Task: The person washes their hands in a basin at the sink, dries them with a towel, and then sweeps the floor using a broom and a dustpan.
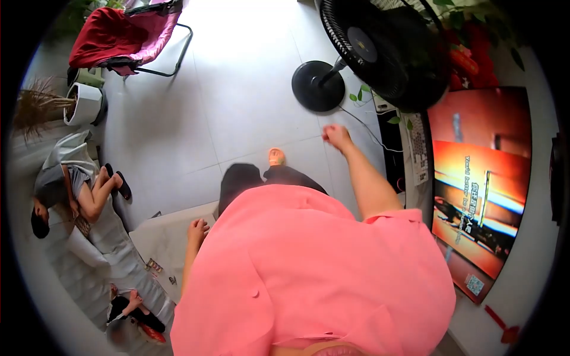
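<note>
My right hand (337, 137) hangs out in front over the tiled floor, its fingers curled in with nothing visible in them. Nearest to it is the round black base of a standing fan (318, 86), a short way ahead. My left hand (198, 229) hangs low at my side, beside a white table (178, 234). Its fingers are also curled, and no object shows in them. My pink shirt (314, 261) fills the lower middle of the view, with one sandalled foot (276, 157) forward on the floor.
A red and pink folding chair (127, 38) stands far left, near a white plant pot (83, 104). Two people sit on the grey sofa (127, 249) at left. A lit television (481, 178) is at right; a fan cord (371, 132) crosses the floor towards it.
</note>
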Demonstrator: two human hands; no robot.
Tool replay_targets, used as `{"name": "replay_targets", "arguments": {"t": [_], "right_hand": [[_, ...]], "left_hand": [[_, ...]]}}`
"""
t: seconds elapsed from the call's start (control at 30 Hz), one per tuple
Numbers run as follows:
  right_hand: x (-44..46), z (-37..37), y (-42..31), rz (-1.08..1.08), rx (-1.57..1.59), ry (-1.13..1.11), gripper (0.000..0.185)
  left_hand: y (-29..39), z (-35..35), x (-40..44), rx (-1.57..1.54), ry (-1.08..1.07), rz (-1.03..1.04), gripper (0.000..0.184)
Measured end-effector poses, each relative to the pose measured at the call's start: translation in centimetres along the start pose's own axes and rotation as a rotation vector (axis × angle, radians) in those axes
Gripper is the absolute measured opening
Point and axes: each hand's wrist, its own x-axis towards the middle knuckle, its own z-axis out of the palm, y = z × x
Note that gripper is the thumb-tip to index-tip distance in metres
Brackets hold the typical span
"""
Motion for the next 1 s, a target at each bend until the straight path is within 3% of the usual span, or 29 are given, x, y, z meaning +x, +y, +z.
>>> {"name": "replay_targets", "arguments": {"t": [0.1, 0.2, 0.3, 0.4, 0.47, 0.53, 0.67, 0.8, 1.0], "right_hand": [[5.0, 0.4, -10.4, -0.301, 0.099, -0.032, 0.019], [8.1, 1.4, -15.2, -0.267, 0.156, -0.016, 0.021], [10.6, 2.6, -13.5, -0.164, 0.064, 0.068, 0.017], [10.5, 4.1, -4.6, 0.246, -0.179, 0.124, 0.026], [9.6, 4.8, 0.3, 0.604, -0.421, -0.25, 0.021], [5.9, 6.3, -4.1, 0.876, 0.02, 0.024, 0.017], [7.7, 9.1, -9.9, 0.786, 0.214, 0.026, 0.018], [15.0, 11.0, -15.6, 0.726, 0.296, 0.008, 0.019], [30.4, 9.6, -26.1, 0.621, 0.38, -0.01, 0.021]], "left_hand": [[-1.8, -2.9, 5.5, -0.014, 0.02, -0.041, 0.031], [-2.4, -6.4, 11.8, -0.03, 0.024, -0.041, 0.032], [2.9, -12.0, 18.3, 0.036, -0.024, -0.056, 0.032], [18.6, -18.3, 20.3, -0.162, -0.013, -0.139, 0.03], [23.6, -22.7, 26.6, -0.24, -0.006, -0.052, 0.029], [29.2, -25.7, 30.5, -0.262, 0.02, 0.019, 0.029], [42.0, -28.9, 36.1, -0.242, 0.0, 0.079, 0.027], [52.5, -28.3, 39.4, -0.078, -0.057, 0.129, 0.025], [60.0, -26.7, 43.2, 0.025, -0.186, 0.019, 0.026]]}}
